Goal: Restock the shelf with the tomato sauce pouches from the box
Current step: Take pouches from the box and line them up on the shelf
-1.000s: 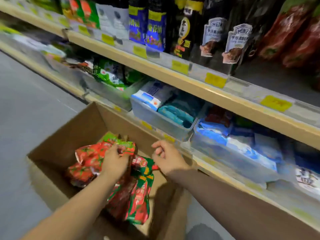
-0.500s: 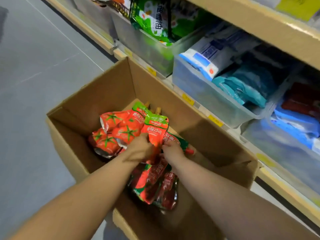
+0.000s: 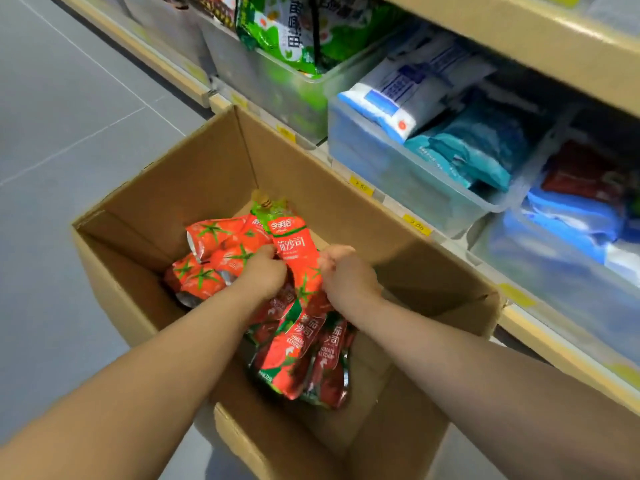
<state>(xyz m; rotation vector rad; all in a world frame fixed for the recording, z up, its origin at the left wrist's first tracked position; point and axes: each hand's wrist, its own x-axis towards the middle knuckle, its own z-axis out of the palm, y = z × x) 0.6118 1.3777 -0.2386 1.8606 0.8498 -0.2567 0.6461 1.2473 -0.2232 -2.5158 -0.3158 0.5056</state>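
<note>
An open cardboard box (image 3: 194,188) stands on the floor against the shelf. Inside lie several red and green tomato sauce pouches (image 3: 294,355). My left hand (image 3: 265,271) is curled round a bunch of pouches at the middle of the pile. My right hand (image 3: 346,271) is right beside it, its fingers curled on the edge of an upright pouch (image 3: 294,251) that stands between both hands. More pouches (image 3: 204,271) lie to the left of my left hand.
The bottom shelf (image 3: 540,327) runs along the right, with yellow price tags. Clear bins on it hold green bags (image 3: 294,29), white and teal packs (image 3: 450,133) and blue packs (image 3: 571,216). A higher shelf board (image 3: 540,39) overhangs. Grey floor (image 3: 69,116) lies to the left.
My head has tipped down from the upper shelves to the box. My right hand came down from the box rim into the pouches beside my left hand, and the bunch has risen slightly.
</note>
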